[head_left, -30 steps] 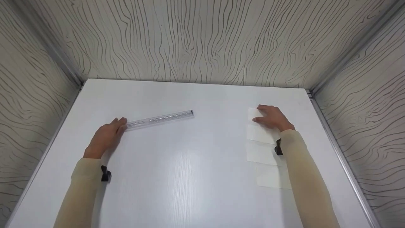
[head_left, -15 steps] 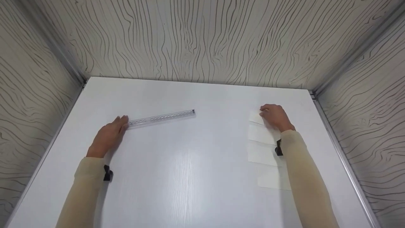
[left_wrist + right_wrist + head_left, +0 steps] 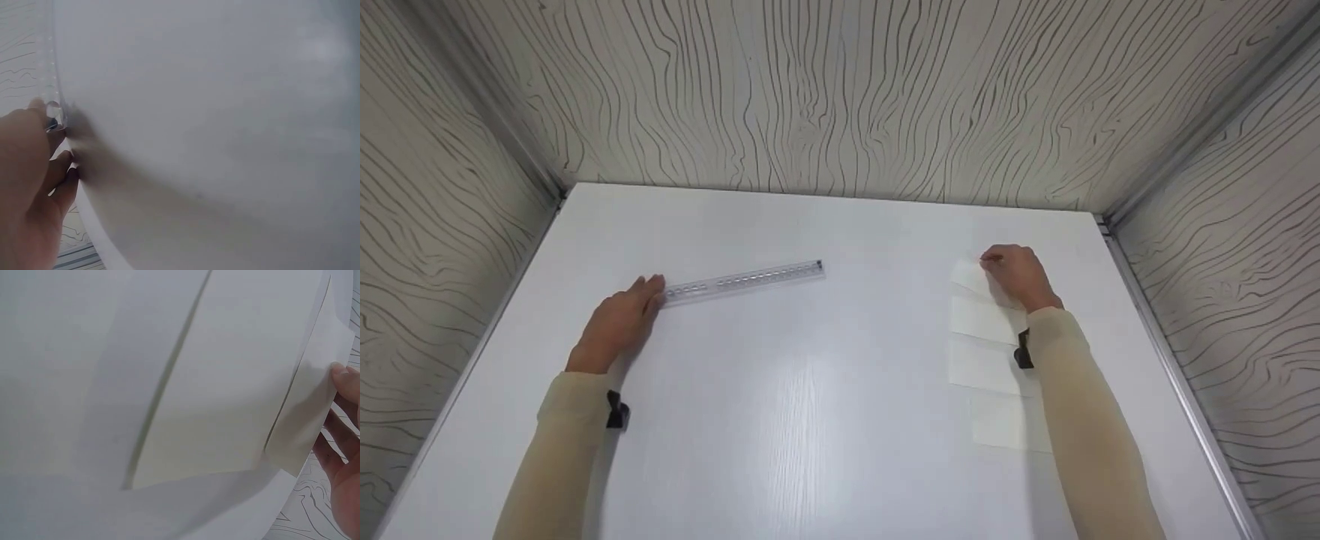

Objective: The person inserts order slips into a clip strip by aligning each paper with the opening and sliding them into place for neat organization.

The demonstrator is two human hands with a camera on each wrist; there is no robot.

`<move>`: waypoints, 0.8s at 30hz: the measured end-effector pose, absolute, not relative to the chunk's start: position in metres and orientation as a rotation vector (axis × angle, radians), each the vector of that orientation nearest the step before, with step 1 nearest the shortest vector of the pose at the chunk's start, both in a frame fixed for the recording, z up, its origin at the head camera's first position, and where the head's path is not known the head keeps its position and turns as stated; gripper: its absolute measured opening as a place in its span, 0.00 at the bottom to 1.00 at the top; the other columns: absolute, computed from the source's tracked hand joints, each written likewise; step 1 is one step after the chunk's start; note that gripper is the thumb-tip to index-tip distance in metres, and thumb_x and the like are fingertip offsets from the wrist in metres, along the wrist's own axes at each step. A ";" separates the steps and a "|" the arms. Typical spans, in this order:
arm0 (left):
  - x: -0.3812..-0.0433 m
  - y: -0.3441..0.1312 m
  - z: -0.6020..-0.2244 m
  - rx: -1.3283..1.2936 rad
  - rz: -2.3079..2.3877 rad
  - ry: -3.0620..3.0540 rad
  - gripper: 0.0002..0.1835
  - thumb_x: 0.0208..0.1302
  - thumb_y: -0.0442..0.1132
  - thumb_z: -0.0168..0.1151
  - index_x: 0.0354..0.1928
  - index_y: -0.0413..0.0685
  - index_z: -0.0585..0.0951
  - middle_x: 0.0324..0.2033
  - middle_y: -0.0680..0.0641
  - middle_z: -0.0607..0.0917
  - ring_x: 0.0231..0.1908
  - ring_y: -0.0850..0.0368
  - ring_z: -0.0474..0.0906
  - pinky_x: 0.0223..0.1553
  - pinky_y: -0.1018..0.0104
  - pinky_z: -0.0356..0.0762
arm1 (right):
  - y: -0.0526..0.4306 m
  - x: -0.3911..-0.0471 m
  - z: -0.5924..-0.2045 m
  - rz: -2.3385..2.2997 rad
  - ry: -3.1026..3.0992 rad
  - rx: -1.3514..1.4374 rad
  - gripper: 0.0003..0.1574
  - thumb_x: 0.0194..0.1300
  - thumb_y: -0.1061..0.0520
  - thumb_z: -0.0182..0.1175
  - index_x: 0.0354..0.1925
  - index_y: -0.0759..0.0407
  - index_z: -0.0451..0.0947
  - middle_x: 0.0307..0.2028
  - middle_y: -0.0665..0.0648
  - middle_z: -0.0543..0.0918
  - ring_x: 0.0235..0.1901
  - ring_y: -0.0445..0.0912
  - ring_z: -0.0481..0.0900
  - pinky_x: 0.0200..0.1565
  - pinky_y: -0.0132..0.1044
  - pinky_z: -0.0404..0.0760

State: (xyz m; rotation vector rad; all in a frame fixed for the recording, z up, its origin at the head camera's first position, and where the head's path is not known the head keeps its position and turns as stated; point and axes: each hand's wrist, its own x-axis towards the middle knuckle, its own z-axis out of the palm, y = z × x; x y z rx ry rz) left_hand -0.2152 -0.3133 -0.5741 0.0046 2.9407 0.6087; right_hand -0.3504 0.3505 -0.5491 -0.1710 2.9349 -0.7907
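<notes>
My left hand [image 3: 619, 322] holds the left end of a long clear plastic strip [image 3: 746, 280] on the white table. The strip resembles a ruler, with a row of shiny rounded marks and a dark spot at its right end. Over on the right, my right hand [image 3: 1020, 274] pinches the far right part of a thin pale cream paper sheet [image 3: 969, 277]. In the right wrist view the thumb lies on the face of that sheet [image 3: 306, 405], which bends up at the hand; the other fingers are behind it. Another paper sheet [image 3: 219, 382] lies flat beside it.
Several cream sheets, such as the nearest one [image 3: 997, 421], form a column toward me under the right forearm. The white table [image 3: 810, 360] has patterned panels at its back and sides. Each sleeve carries a black wrist mount, one on the left [image 3: 617, 411].
My right thumb and fingers, spread over the farthest sheet a second ago, have come together and pinch it, its edge bent up. The left hand and clear strip stay in place.
</notes>
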 end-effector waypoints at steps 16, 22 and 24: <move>-0.216 -0.313 -0.570 -0.018 0.629 2.903 0.31 0.87 0.55 0.36 0.84 0.55 0.55 0.81 0.34 0.60 0.79 0.29 0.59 0.79 0.30 0.57 | 0.355 -0.353 -0.534 -0.887 3.078 -0.101 0.17 0.80 0.58 0.57 0.56 0.67 0.85 0.56 0.70 0.87 0.60 0.64 0.83 0.65 0.62 0.81; -0.215 -0.313 -0.571 -0.022 0.626 2.899 0.31 0.87 0.56 0.35 0.85 0.55 0.54 0.81 0.34 0.60 0.79 0.28 0.58 0.79 0.29 0.56 | 0.352 -0.353 -0.529 -1.031 3.069 -0.021 0.17 0.80 0.58 0.58 0.57 0.68 0.84 0.55 0.71 0.87 0.59 0.64 0.84 0.64 0.60 0.83; -0.215 -0.313 -0.572 -0.024 0.610 2.898 0.32 0.87 0.56 0.35 0.84 0.55 0.54 0.81 0.34 0.60 0.79 0.29 0.58 0.80 0.30 0.56 | 0.351 -0.353 -0.528 -1.062 3.069 -0.018 0.17 0.80 0.58 0.58 0.57 0.68 0.84 0.55 0.71 0.87 0.58 0.63 0.85 0.63 0.58 0.83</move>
